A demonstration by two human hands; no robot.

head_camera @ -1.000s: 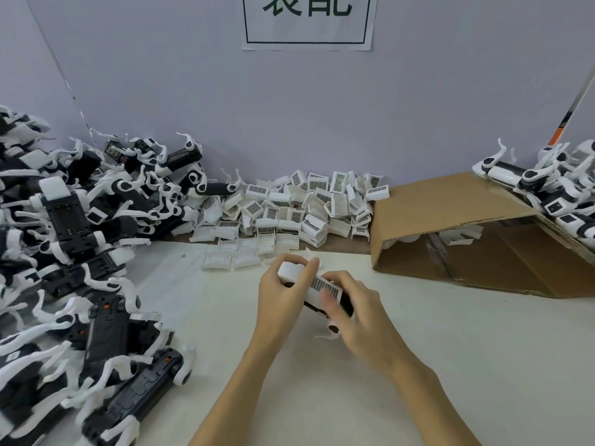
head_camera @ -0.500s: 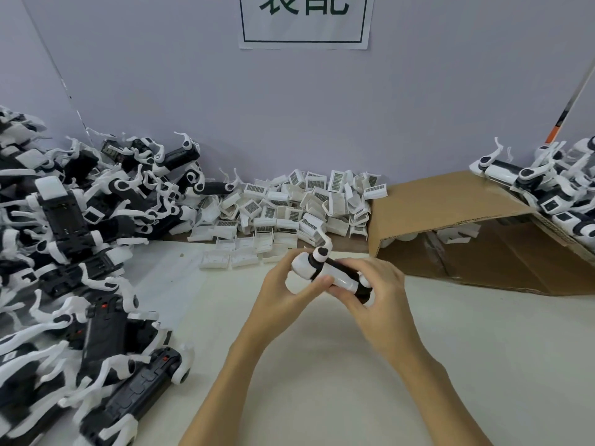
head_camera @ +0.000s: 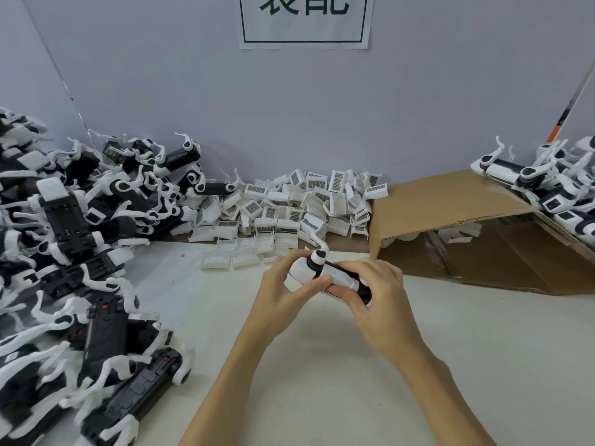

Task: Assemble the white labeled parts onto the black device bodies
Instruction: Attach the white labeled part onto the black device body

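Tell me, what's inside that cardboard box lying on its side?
Inside the cardboard box, a few white parts lie near its opening, on the brown bottom wall. The top flap shades and covers the back, so anything deeper in cannot be seen.

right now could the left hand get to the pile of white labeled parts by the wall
Probably not at once: the left hand and right hand both grip the device. The pile of white labeled parts lies just beyond, unobstructed.
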